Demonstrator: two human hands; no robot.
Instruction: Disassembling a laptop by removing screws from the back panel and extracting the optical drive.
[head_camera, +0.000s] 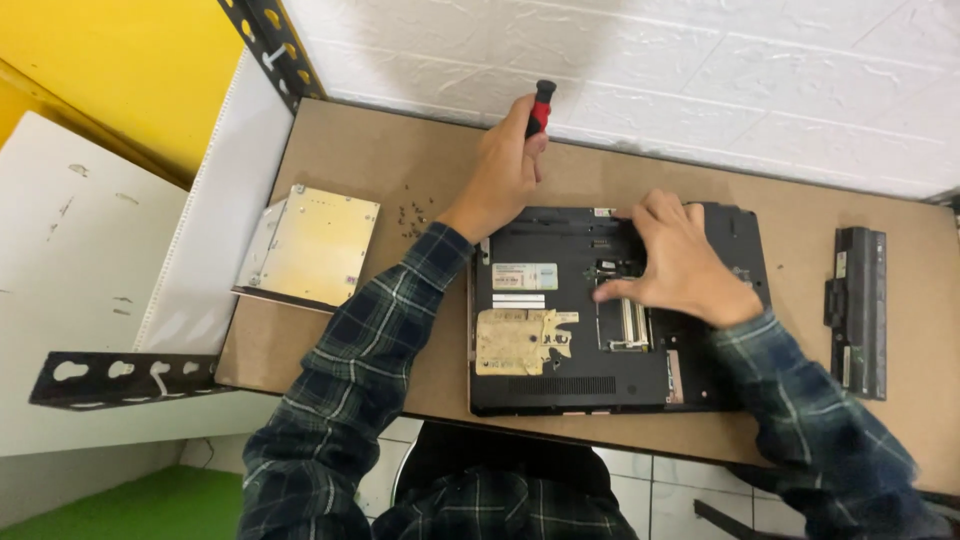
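A black laptop (560, 385) lies upside down on the brown tabletop (360, 160), its underside showing stickers and an open memory bay. My left hand (503, 175) is shut on a red and black screwdriver (541, 105), held upright just beyond the laptop's far edge. My right hand (680, 262) rests flat on the laptop's underside, fingers spread over the far middle part, thumb by the open bay. Both sleeves are dark plaid.
A silver optical drive (315, 245) lies at the table's left edge. Several small loose screws (412, 216) sit between it and the laptop. A black battery pack (857, 308) lies at the right. A white brick wall (700, 70) backs the table.
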